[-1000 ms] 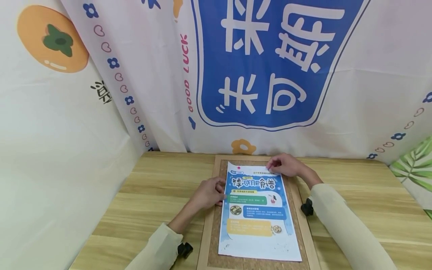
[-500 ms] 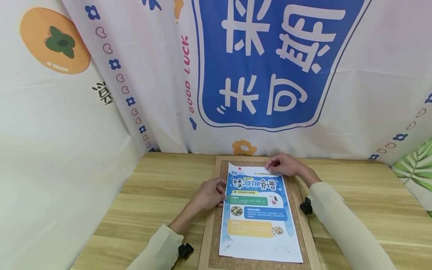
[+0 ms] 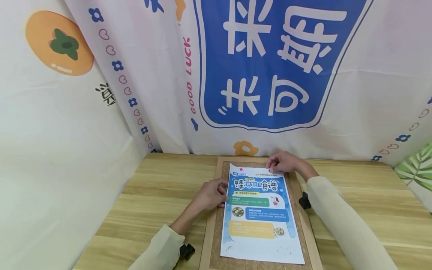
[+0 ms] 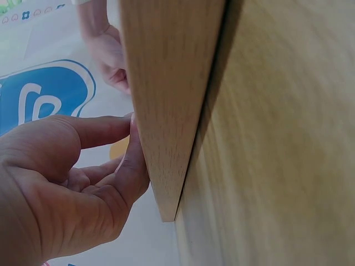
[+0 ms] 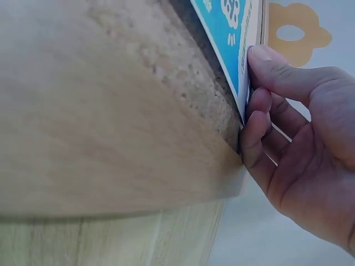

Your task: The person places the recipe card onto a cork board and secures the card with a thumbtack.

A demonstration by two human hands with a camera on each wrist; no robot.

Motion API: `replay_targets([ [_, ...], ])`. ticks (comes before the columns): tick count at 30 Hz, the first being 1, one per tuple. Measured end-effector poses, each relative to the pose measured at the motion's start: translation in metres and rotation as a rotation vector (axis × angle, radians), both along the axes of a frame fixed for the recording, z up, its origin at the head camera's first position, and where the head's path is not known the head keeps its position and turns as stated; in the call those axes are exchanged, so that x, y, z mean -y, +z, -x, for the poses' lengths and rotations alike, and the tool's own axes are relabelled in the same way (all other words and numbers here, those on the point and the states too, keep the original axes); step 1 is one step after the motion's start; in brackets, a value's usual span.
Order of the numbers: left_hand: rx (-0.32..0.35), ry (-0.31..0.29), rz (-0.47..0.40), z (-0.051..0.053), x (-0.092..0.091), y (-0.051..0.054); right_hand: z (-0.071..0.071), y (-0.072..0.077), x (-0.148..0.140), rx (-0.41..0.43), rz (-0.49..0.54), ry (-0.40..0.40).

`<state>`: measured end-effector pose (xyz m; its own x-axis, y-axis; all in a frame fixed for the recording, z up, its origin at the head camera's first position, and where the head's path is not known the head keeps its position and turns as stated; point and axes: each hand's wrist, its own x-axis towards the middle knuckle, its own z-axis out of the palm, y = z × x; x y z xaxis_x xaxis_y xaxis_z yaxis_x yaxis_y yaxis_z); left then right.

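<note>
A printed poster (image 3: 263, 213) in blue, green and yellow lies on a wood-framed cork board (image 3: 216, 240). A small pink pushpin (image 3: 241, 169) sits at its top left corner. My left hand (image 3: 210, 194) pinches at the poster's left edge, thumb and forefinger tips together; in the left wrist view the frame's side (image 4: 166, 100) hides what lies between them. At the top right corner is my right hand (image 3: 283, 162), its thumb against the sheet and the other fingers curled at the corner (image 5: 242, 117). Whether a pin is under that thumb is hidden.
The board lies on a wood-grain table (image 3: 162, 183), close to its back edge. A white printed cloth (image 3: 168, 93) with a blue panel hangs behind it. Black camera mounts (image 3: 186, 251) sit on both sleeves.
Both hands keep their places on the poster, the right one nearly still at the corner. The whole view has shifted slightly right and down.
</note>
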<state>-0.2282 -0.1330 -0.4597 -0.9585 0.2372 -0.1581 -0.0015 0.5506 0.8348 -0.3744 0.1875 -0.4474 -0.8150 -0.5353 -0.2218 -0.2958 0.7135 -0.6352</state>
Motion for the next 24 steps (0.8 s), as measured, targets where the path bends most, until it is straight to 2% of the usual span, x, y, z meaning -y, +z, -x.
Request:
replay_targets([
  [7, -0.009, 0.005, 0.004, 0.0007, -0.0008, -0.0002, 0.0046, -0.0027, -0.0024, -0.009, 0.022, 0.025],
  [14, -0.008, 0.005, -0.003, -0.0004, -0.001, -0.002, 0.0074, -0.0057, 0.001, 0.014, 0.009, -0.042],
  [24, -0.008, 0.002, -0.006, 0.0012, -0.0006, -0.0027, 0.0089, -0.0062, 0.003, -0.005, -0.006, -0.079],
])
